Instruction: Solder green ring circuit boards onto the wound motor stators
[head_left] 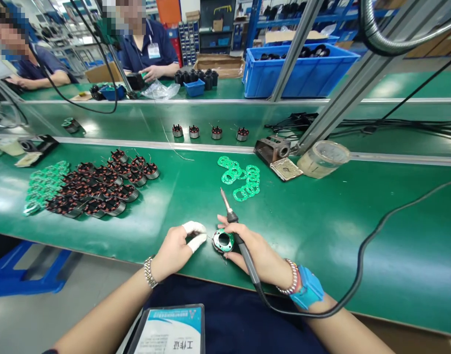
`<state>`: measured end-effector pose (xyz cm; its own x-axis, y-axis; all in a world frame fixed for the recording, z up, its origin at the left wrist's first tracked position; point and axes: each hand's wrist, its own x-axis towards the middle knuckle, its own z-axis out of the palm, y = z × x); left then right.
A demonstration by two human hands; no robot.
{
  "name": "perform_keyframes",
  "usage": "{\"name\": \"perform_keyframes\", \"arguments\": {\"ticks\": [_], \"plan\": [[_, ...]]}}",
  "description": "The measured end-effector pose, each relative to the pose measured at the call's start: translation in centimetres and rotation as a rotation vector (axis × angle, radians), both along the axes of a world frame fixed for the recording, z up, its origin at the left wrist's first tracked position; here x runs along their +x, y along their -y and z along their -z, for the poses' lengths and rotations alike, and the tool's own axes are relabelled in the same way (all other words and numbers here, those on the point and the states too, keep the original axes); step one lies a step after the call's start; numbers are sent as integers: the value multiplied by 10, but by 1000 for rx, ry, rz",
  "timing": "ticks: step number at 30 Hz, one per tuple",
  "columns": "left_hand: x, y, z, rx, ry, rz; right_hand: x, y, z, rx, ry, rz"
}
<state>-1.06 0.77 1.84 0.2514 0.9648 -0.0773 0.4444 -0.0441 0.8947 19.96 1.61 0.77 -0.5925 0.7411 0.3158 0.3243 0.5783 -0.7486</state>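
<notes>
My left hand (177,248) has white covers on its thumb and forefinger, which pinch a thin wire at the left side of a motor stator. The stator carries a ring-shaped green circuit board (230,242) on top. My right hand (264,253) steadies this stator between its fingers just above the table. In the same hand lies a soldering iron (250,263), its tip pointing up and away from me, clear of the board. Loose green ring boards (252,184) lie beyond the right hand. Many black-and-red stators (96,184) are massed at the left.
Stacked green boards (44,184) lie far left. Several stators (216,132) line the back ledge. A metal iron holder (271,150), a square pad (286,168) and a round tub (323,160) stand back right. The iron's cable (361,260) crosses the right side. Two co-workers sit opposite.
</notes>
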Motion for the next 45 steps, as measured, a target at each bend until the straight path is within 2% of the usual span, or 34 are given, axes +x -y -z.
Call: {"name": "perform_keyframes", "arguments": {"ticks": [3,6,9,14,17,20,24,28,36,40,45], "plan": [[15,0,5,-200,344,-175,0,1,0,-23,-6,-1],[26,-1,7,-357,537,-235,0,1,-2,-53,-45,-18],[29,-1,5,-459,561,-198,-1,1,-6,-147,-162,28],[28,-3,6,-491,554,-111,-6,1,-13,-460,-554,126],[28,-5,8,-503,569,-90,-10,-1,-17,-519,-621,156],[29,-6,6,-491,554,-78,-15,-4,-17,-407,-492,168],[27,-8,3,-441,497,-52,-20,-6,-17,-67,-129,153],[25,-7,3,-425,482,-26,-21,-2,-16,118,-41,154],[24,-4,6,-436,538,-38,-16,13,-11,175,-68,213],[23,-9,6,-483,521,-29,-5,18,-19,173,-133,281],[22,-12,8,-495,516,-11,13,21,-32,187,-134,197]]}}
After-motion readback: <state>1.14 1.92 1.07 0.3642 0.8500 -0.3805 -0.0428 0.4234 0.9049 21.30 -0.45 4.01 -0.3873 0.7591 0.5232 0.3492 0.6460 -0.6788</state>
